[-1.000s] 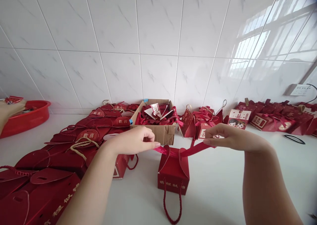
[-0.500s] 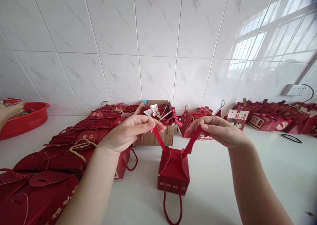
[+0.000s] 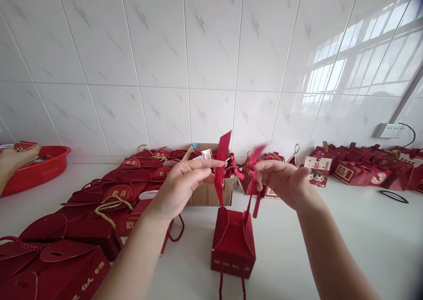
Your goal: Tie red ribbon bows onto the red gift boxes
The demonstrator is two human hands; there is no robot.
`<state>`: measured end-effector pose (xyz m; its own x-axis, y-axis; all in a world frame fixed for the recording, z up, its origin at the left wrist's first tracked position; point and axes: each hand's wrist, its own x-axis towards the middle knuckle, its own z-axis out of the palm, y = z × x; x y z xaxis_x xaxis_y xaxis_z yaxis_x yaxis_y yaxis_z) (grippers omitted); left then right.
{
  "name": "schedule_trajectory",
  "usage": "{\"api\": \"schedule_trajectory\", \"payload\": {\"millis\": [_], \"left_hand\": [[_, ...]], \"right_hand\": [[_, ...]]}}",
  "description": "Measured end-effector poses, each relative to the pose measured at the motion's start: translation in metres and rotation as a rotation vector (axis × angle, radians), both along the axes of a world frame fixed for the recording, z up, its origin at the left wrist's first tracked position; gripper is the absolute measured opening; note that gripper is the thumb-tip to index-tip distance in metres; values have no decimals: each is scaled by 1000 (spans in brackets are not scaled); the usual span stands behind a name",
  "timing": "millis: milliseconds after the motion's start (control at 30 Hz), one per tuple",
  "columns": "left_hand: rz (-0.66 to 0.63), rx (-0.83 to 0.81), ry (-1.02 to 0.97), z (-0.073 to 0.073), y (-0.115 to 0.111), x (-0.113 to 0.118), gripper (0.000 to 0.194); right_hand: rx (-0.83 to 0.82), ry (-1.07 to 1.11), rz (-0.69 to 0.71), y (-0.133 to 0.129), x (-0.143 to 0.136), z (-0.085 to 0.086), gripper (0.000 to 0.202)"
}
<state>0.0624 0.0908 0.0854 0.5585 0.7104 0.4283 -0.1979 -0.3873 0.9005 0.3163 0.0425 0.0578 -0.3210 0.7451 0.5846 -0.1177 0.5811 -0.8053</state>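
A small dark red gift box (image 3: 233, 242) with gold characters stands on the white counter in front of me. A rope handle hangs down its near side. Red ribbon (image 3: 220, 176) rises from both sides of its top. My left hand (image 3: 183, 183) pinches one ribbon end between thumb and fingertips, its tip pointing up. My right hand (image 3: 286, 179) has the other end, slightly blurred, at its curled fingers, while the thumb stands apart. Both ends are raised above the box, separate from each other.
Rows of red gift boxes (image 3: 82, 220) fill the left. Behind my hands stands a cardboard carton (image 3: 194, 198) holding red ribbons and cards. More red boxes (image 3: 373, 163) and a black loop (image 3: 393, 197) are at right. At far left, another person's hand (image 3: 20, 159) reaches over a red basin (image 3: 49, 170).
The ribbon ends now stick up above my fingers, where before they were drawn outward. My hands are closer together, and my right thumb has lifted away. The view has tilted up slightly.
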Motion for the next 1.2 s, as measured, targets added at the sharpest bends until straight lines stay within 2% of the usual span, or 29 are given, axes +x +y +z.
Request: {"api": "schedule_trajectory", "payload": {"millis": [100, 200, 300, 467, 567, 633, 900, 1067, 1200], "left_hand": [[63, 80, 72, 0, -6, -1, 31], [50, 147, 86, 2, -13, 0, 37], [48, 236, 66, 4, -16, 1, 39], [117, 314, 5, 1, -13, 2, 34], [230, 270, -78, -1, -12, 5, 26], [262, 212, -131, -2, -12, 7, 21], [128, 82, -227, 0, -21, 10, 19], [-57, -24, -251, 2, -28, 8, 20], [-143, -82, -297, 7, -31, 8, 10]], "right_hand": [[77, -52, -78, -3, -6, 1, 69], [129, -109, -227, -10, -17, 6, 50], [180, -128, -314, -17, -27, 10, 37], [190, -103, -312, -18, -29, 9, 33], [186, -77, -299, -17, -26, 7, 34], [191, -53, -286, -17, -25, 7, 34], [175, -8, -232, -22, -27, 9, 32], [187, -7, -257, -26, -27, 10, 32], [204, 2, -259, -27, -26, 12, 30]]}}
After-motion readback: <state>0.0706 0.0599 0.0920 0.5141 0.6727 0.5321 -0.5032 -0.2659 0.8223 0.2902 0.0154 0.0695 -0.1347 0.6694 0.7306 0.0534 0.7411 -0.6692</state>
